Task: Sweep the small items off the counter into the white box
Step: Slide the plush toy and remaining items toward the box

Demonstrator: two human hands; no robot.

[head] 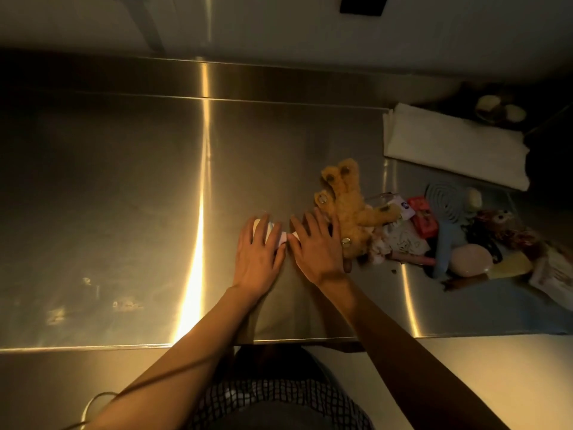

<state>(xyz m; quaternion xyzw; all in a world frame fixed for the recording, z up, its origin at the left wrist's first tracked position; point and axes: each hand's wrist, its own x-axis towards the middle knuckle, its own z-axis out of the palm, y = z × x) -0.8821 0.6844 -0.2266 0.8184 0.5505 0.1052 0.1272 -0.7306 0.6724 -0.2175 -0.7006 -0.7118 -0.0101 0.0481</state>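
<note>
Both my hands lie flat on the steel counter near its middle. My left hand covers a small white item with straight fingers. My right hand lies beside it, fingers spread, its edge touching a tan plush bear. To the right of the bear is a heap of small items: a red packet, a blue round-headed piece, a pale pink egg-shaped object, a yellow piece and a small brown plush. The white box sits at the back right.
The counter's front edge runs just below my forearms. A raised steel backsplash borders the rear. A dark dish with pale lumps stands behind the white box. More packets lie at the far right edge.
</note>
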